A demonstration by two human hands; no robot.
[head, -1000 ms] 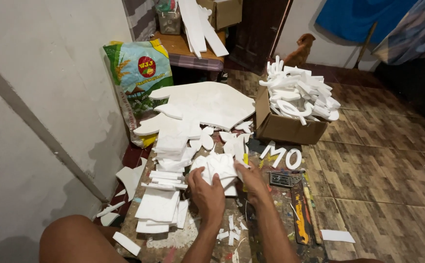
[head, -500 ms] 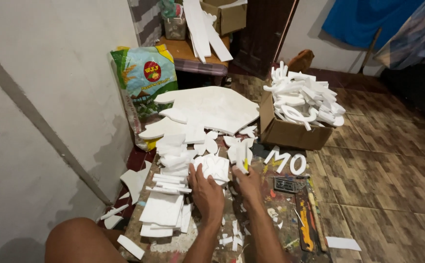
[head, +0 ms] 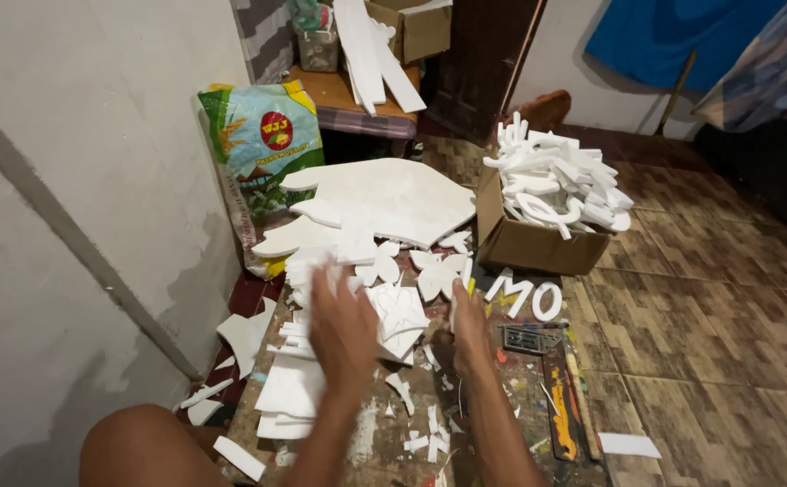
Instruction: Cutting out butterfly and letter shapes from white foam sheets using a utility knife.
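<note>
Two hands (head: pixel 402 329), white foam piece (head: pixel 400 317), perhaps gripped

One head-worn camera looks steeply down and forward from a seated person's eye height. It sits close over the left hand (head: pixel 344 329) and right hand (head: pixel 470 326), takes in the board (head: pixel 511 415) underneath, and faces the wall (head: pixel 78 180) and floor (head: pixel 709 325) beyond.

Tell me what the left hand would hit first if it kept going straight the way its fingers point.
Most likely the stack of white foam pieces directly ahead of the left hand, then the large white foam sheet beyond. The hand is motion-blurred, so depth is uncertain.
</note>
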